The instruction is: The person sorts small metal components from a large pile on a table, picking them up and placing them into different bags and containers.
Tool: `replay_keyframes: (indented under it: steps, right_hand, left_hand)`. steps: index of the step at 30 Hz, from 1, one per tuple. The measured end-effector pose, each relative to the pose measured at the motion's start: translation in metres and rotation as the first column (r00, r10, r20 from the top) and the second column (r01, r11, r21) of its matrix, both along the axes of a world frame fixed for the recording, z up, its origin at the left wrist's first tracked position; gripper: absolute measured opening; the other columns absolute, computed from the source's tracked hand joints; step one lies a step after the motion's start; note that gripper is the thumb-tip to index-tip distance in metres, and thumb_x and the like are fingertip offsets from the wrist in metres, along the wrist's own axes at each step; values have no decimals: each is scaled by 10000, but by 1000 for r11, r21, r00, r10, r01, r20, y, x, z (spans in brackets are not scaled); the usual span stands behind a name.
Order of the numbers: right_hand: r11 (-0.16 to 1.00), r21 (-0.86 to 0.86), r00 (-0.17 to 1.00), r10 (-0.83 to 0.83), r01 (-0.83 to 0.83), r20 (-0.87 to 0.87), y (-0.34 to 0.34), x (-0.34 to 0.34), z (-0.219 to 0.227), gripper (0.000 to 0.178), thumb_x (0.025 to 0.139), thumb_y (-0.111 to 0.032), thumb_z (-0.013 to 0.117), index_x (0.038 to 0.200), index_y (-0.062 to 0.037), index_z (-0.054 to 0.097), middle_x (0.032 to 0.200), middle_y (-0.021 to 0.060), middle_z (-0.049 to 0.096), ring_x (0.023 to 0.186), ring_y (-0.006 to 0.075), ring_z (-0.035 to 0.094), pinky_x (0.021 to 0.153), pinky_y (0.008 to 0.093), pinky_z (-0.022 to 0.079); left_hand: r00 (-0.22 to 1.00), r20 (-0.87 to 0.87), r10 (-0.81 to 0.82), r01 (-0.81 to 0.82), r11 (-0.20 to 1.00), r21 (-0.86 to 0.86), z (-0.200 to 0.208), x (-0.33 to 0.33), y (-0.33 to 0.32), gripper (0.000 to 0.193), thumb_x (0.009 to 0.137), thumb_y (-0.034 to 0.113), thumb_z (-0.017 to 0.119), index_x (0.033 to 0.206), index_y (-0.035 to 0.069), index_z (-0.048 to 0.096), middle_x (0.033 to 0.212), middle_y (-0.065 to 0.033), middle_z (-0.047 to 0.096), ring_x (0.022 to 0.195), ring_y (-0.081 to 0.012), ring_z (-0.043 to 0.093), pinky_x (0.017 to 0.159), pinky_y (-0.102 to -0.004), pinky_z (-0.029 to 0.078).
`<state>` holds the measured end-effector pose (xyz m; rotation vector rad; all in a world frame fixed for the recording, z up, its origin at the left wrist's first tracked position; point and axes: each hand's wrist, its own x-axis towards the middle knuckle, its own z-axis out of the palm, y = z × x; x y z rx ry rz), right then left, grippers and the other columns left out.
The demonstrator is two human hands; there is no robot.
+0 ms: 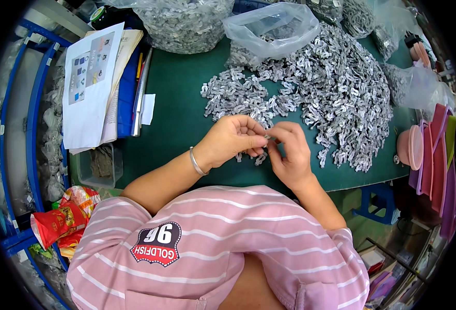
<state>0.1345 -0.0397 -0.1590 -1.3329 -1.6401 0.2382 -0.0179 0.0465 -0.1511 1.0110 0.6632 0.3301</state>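
My left hand (229, 140), with a metal bangle on its wrist, is closed, thumb and forefinger pinched together. Facing it, my right hand (292, 156) is closed too, its thumb and fingertips meeting those of the left. Between the fingertips a bit of a small grey piece (267, 138) shows; most of it is hidden. A big heap of small grey looped pieces (341, 93) lies just beyond and to the right of my hands. A smaller spread of the same pieces (235, 95) reaches up to my left fingers, and several lie under my hands.
The table (179, 88) is green. Clear bags of grey pieces (184, 26) and an open plastic bag (272, 31) stand at the back. Papers (89, 88), a clear tub (99, 165) and a blue rack (34, 108) are left. Pink containers (411, 147) and a blue stool (376, 202) are right.
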Motion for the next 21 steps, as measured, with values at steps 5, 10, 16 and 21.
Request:
replay_keyframes:
  steps: [5,10,16,21]
  right_hand:
    - [980,-162,951,-155,114,-268,7,13,6,218,718,108,530,905,-1,559,882,115,545,860,232,564,625,282,481]
    - [923,-347,980,-116,166,160,15,18,-18,145,716,-44,655,843,-19,590,830,122,564,809,294,554,673,366,457]
    - [917,-345,975,-149,199,165,14,24,-25,117,719,-61,658,806,-17,593,810,122,575,724,315,564,644,381,461]
    - [896,-444,931,-139,-28,-339,7,25,-22,32,791,9,599,804,27,575,790,93,575,665,181,612,582,283,478]
  left_hand:
    - [970,139,198,-193,980,-49,-11,-10,-2,219,801,-10,609,1015,-42,571,809,-98,622,764,-171,644,676,-239,523]
    - [971,89,224,-231,970,81,-19,-15,-5,161,800,-56,574,961,-49,589,932,-142,636,875,-207,640,755,-274,527]
    - [971,95,218,-227,969,100,-12,-15,-7,111,809,-57,562,916,-28,575,945,-156,637,900,-222,635,762,-286,527]
    - [960,152,237,-243,970,24,-11,-16,-8,100,811,-32,557,903,-3,532,916,-144,629,863,-214,634,714,-270,526]
